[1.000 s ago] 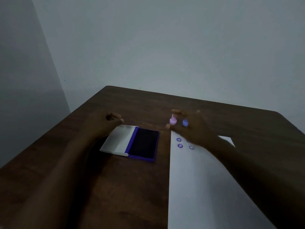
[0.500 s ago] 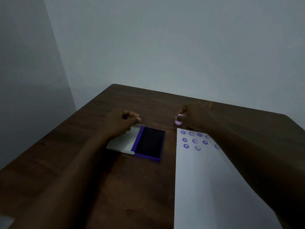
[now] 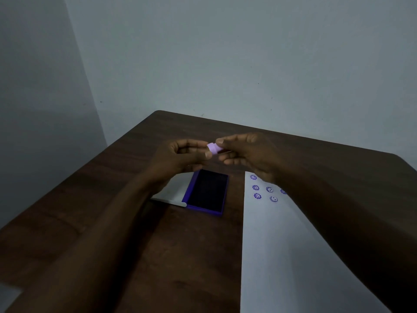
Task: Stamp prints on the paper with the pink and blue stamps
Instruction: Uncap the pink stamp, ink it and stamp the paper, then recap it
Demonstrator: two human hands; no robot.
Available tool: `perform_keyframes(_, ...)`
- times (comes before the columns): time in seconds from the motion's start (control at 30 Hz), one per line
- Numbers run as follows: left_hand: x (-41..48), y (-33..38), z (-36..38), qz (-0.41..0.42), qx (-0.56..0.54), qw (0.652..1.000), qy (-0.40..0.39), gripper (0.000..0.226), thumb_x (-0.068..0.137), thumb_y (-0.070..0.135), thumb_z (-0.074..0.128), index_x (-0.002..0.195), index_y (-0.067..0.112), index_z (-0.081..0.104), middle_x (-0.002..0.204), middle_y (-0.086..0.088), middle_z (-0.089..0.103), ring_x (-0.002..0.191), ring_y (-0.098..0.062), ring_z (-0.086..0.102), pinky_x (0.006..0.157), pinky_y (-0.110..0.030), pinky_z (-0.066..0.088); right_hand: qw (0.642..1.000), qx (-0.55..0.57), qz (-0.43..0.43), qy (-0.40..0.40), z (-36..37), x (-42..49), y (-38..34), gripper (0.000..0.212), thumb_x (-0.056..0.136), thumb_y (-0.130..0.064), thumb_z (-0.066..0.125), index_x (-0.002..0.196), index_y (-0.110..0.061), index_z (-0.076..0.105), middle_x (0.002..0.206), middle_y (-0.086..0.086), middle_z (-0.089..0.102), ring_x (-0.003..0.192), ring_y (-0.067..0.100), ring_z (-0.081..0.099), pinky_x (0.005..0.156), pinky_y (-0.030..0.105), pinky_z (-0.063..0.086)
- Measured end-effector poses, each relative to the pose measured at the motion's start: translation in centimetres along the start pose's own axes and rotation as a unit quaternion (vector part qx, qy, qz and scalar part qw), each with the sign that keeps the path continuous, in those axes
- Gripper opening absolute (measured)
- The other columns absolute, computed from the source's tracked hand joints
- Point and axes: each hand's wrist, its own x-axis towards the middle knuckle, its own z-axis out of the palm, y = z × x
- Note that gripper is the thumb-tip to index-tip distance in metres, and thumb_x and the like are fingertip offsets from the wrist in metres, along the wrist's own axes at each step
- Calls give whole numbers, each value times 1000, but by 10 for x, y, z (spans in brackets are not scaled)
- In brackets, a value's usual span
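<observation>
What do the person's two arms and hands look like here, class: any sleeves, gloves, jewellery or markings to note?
Both forearms are bare to the frame's edge: no sleeves show. The left hand and right hand wear no gloves, and no rings, watch or bracelets can be seen. The light is dim, so fine markings cannot be made out.

Dim light is cast over the whole scene, and everything is tinted grey-blue. Two plain pale grey painted walls (image 3: 248, 64) are seen meeting in a corner at the left, the left one darker in shade. A few small dark specks are scattered on the far wall. A dark brown wood-grain table with rounded corners (image 3: 126, 222) is set against it.
</observation>
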Motion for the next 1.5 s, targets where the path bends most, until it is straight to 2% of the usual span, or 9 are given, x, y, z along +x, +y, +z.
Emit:
perform_keyframes(0.4, 1, 3, 1, -27, -63, 998, 12, 39, 59, 29, 76, 95, 14, 74, 89, 0, 79, 84, -10, 74, 66, -19, 57, 987, 156, 10, -24, 4, -6, 14, 28, 85, 8, 62, 110, -2, 69, 108, 13, 73, 98, 22, 72, 85, 30, 59)
perform_keyframes(0.53, 2, 4, -7, -36, -114, 992, 47, 34, 69, 23, 75, 101, 13, 71, 92, -2, 77, 84, -12, 74, 68, -20, 58, 986, 168, 3, 15, -4, -8, 17, 26, 82, -1, 68, 108, -7, 70, 100, 10, 75, 87, 16, 73, 79, 26, 60)
perform_keyframes(0.63, 5, 2, -15, -43, -146, 984, 88, 19, 85, 16, 68, 104, 15, 69, 98, -4, 75, 87, -14, 73, 68, -21, 58, 997, 66, 8, 43, -15, -9, 21, 40, 67, -18, 80, 106, -12, 72, 105, 6, 76, 96, 17, 72, 77, 23, 58)
perform_keyframes(0.8, 10, -2, -21, -54, -153, 979, 124, 19, 88, 20, 66, 106, 15, 68, 98, -4, 70, 87, -14, 69, 68, -23, 59, 993, -121, 5, 15, -12, -11, 19, 37, 74, -22, 82, 110, -19, 73, 101, -3, 77, 95, 5, 71, 76, 14, 54)
perform_keyframes(0.9, 12, -3, -23, -64, -162, 976, 132, 20, 88, 23, 67, 106, 14, 68, 97, -5, 69, 86, -15, 67, 65, -23, 58, 965, -262, -17, 14, 0, -12, 11, 31, 71, -29, 84, 101, -26, 75, 86, -12, 77, 81, -9, 68, 63, 0, 44)
perform_keyframes(1.0, 14, -5, -25, -75, -171, 973, 139, 27, 88, 26, 67, 110, 11, 67, 90, -4, 68, 80, -14, 67, 61, -22, 58, 922, -383, -53, -6, 12, -12, 5, 28, 71, -34, 84, 98, -27, 77, 80, -18, 73, 77, -11, 66, 68, 1, 46)
perform_keyframes(1.07, 15, -5, -26, -80, -174, 971, 145, 31, 87, 27, 67, 111, 8, 67, 87, -4, 68, 77, -13, 67, 62, -22, 59, 912, -405, -62, -21, 18, -11, 3, 28, 73, -33, 83, 99, -24, 77, 88, -12, 76, 76, -6, 67, 73, 8, 49)
perform_keyframes(1.3, 17, -6, -26, -77, -186, 967, 155, 26, 87, 26, 68, 107, 10, 68, 85, -3, 68, 76, -12, 66, 63, -23, 59, 892, -442, -86, -30, 29, -13, 8, 24, 78, -22, 79, 102, -16, 77, 101, -4, 76, 69, -10, 57, 66, -2, 42)
perform_keyframes(1.5, 17, -8, -23, -76, -175, 971, 142, 27, 87, 27, 68, 109, 11, 68, 86, -1, 68, 79, -12, 66, 66, -24, 60, 896, -434, -99, -5, 32, -18, 21, 27, 82, -20, 76, 109, -16, 74, 109, 1, 75, 92, 6, 66, 72, 5, 42)
